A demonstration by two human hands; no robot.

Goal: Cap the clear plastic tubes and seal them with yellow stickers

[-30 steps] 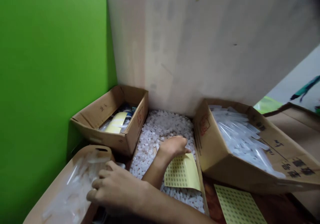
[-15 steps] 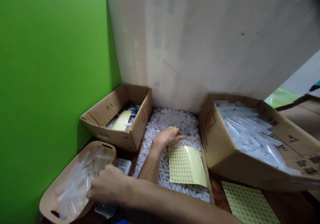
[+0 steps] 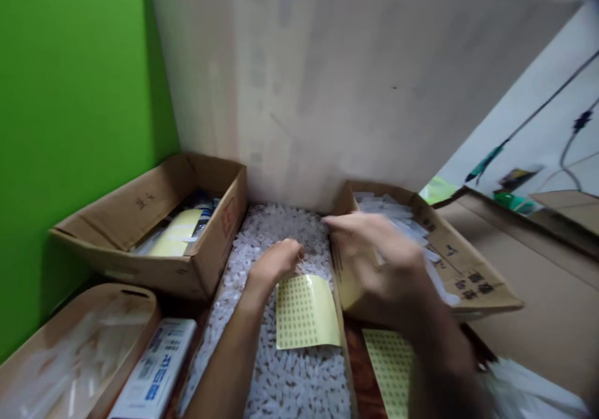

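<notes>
My left hand rests in a box of small white plastic pieces, its fingers curled down into the pile. What they hold is hidden. It touches the top edge of a yellow dotted sticker sheet lying on the pieces. My right hand is smeared by motion and hovers at the near left corner of a cardboard box holding clear plastic tubes. Its fingers point left, and their grip is unclear.
A second sticker sheet lies on the table under my right arm. At left are an open carton with yellow items, a wooden tray of clear tubes and a white packet. A large cardboard panel and a green wall close off the back.
My right hand left the wooden tray at the left and swung across to the tube box at the right. The view turned right. My left hand stayed in the white pieces.
</notes>
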